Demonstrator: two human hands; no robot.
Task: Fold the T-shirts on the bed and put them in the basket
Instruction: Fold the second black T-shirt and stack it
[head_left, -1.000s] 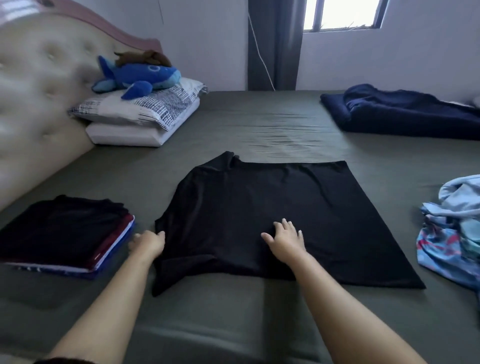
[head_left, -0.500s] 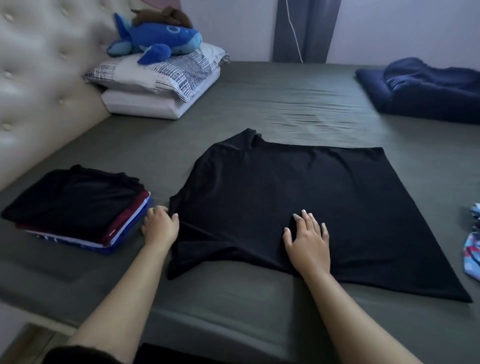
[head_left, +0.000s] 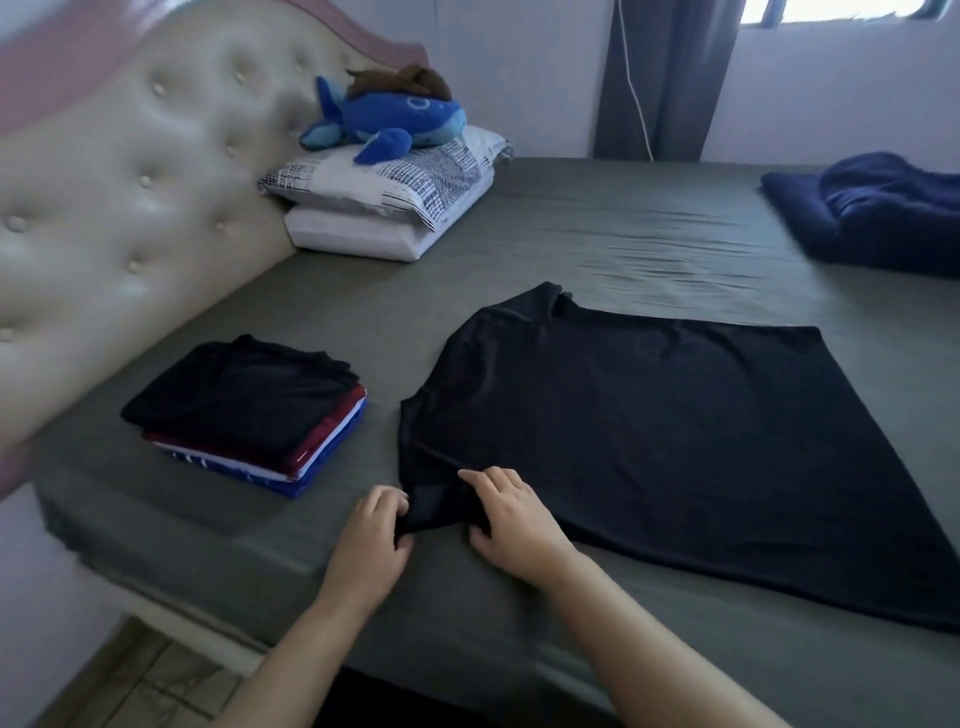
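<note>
Black T-shirt (head_left: 649, 431) lies flat at near side of grey bed (head_left: 597, 244). Left hand (head_left: 371, 540) and right hand (head_left: 511, 522) both pinch near sleeve, fingers curled round fabric. Folded stack (head_left: 249, 410) just left, apart. Pillows (head_left: 389, 202), blue plush (head_left: 389, 119) by headboard; navy blanket (head_left: 878, 218) far right.

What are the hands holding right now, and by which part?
Both the left hand and right hand grip the black T-shirt at its near sleeve.
</note>
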